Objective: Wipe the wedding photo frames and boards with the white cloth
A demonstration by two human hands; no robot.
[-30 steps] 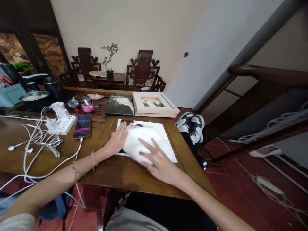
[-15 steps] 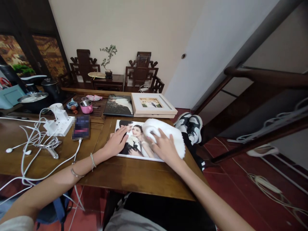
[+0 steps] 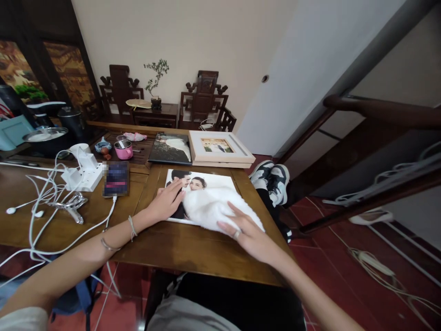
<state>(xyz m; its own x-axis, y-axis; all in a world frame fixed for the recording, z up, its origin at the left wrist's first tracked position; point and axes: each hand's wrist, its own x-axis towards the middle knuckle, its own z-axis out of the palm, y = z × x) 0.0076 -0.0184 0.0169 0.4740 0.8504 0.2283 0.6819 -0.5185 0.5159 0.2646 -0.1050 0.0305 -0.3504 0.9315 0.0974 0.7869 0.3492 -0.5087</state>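
A large photo print [image 3: 203, 184] of a couple lies flat on the wooden table [image 3: 186, 253]. My left hand [image 3: 167, 202] rests flat on its left edge, fingers stretched out. My right hand [image 3: 248, 233] presses a fluffy white cloth [image 3: 215, 209] onto the lower right part of the print, fingers spread over the cloth's near edge. A ring shows on one finger of that hand.
Behind the print lie a white framed photo [image 3: 220, 148] and a dark photo album [image 3: 171, 149]. To the left are a phone [image 3: 116, 179], a white power strip [image 3: 83, 175], tangled white cables [image 3: 48, 202] and a pink cup [image 3: 124, 150]. Sneakers [image 3: 272, 177] show past the table's right edge.
My right hand has dragged the white cloth from the print's upper right corner down toward the near edge. One second ago it was at the lower middle. My left hand stayed put.
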